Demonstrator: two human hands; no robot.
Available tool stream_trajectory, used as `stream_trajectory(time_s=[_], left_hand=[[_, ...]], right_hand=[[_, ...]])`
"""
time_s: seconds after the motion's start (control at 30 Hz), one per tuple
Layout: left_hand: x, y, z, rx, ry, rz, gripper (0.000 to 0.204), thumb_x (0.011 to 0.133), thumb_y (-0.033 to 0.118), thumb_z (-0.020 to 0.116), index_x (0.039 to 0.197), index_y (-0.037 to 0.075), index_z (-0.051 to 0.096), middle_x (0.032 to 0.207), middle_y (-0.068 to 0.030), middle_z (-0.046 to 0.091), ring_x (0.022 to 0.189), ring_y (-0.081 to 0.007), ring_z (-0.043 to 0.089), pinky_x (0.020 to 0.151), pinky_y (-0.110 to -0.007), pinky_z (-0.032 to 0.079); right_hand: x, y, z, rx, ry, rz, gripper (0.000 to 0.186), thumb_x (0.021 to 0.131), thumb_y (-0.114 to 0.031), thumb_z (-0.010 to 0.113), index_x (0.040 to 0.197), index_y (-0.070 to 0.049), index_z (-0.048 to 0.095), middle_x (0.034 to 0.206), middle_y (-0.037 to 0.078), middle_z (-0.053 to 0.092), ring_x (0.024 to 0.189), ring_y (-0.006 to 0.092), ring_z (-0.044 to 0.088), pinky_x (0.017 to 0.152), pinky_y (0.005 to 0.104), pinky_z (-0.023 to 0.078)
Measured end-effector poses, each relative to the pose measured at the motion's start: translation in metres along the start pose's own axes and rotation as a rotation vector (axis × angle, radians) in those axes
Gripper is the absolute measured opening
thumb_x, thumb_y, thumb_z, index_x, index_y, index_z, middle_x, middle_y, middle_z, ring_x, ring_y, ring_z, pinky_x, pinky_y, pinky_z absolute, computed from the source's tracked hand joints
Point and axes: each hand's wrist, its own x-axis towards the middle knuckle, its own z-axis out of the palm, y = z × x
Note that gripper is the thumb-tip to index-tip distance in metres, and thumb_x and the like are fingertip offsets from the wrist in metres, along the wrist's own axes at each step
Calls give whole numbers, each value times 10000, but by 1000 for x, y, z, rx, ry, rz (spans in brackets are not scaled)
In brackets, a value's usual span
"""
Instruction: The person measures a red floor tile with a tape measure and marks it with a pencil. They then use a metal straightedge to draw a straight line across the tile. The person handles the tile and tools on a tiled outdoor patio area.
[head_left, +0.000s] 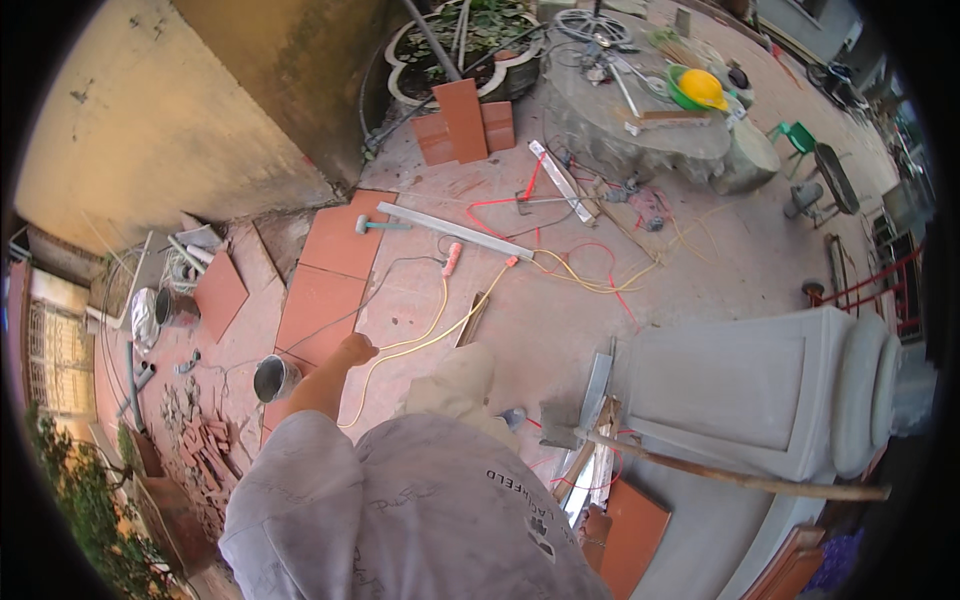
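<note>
My left hand (357,348) is lowered in front of me, seen from above with its fingers curled in. Whatever it may hold is hidden. By its fingers runs a yellow cord (437,327); I cannot tell whether hand and cord touch. Square terracotta tiles (318,303) lie in a row just beyond and left of the hand. A dark bucket (274,379) stands close beside my left forearm. Farther ahead are a pink-red plug or socket (452,259), a long metal straightedge (455,230) and a mallet (376,225) with a teal handle. My right hand does not show.
Broken tile pieces (205,445) lie at left. Three tiles (462,122) lean on a planter ahead. A stone slab (640,130) carries a yellow helmet (703,88). On the right stand a grey pedestal (720,390) and a wooden-handled tool (735,475). Cords cross the floor.
</note>
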Motion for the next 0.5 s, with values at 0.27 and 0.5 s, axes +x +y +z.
stream_trajectory(time_s=[0.27, 0.5], left_hand=[[14, -9, 32, -135, 7, 139, 592, 919, 499, 643, 1313, 58, 666, 1326, -188, 664, 1256, -367, 607, 1088, -437, 462], [123, -77, -44, -407, -46, 44, 612, 911, 495, 657, 1330, 48, 653, 1335, -197, 660, 1248, -360, 616, 1069, -423, 481]], right_hand=[[80, -159, 99, -188, -161, -223, 169, 883, -227, 639, 817, -71, 649, 731, 89, 661, 515, 193, 564, 437, 366, 414], [92, -289, 283, -990, -341, -495, 254, 892, -318, 657, 1008, -100, 718, 1025, 124, 710, 904, 230, 638, 796, 361, 491]])
